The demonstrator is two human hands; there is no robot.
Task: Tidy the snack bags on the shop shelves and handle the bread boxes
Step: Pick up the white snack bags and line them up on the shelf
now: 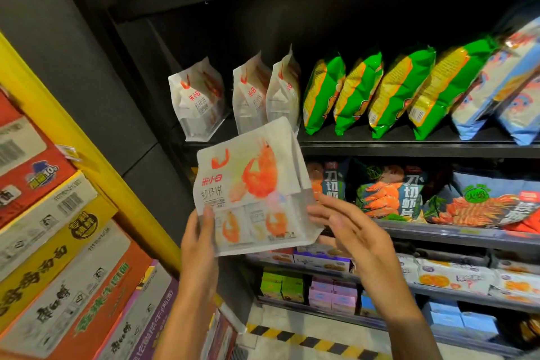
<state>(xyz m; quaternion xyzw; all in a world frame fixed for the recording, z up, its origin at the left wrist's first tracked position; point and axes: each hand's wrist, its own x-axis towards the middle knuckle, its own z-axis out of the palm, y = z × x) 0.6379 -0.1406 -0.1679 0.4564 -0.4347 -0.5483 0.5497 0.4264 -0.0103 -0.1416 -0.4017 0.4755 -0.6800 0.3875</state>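
Left hand (201, 238) holds one white bag (251, 187) (three shelved (233, 96)).

Matt paper-look white shrimp bag (251, 184), glossy plastic green bags (359, 93), and matt black metal shelf (409, 147).

White shrimp-cracker bag (251, 184) — both hands.
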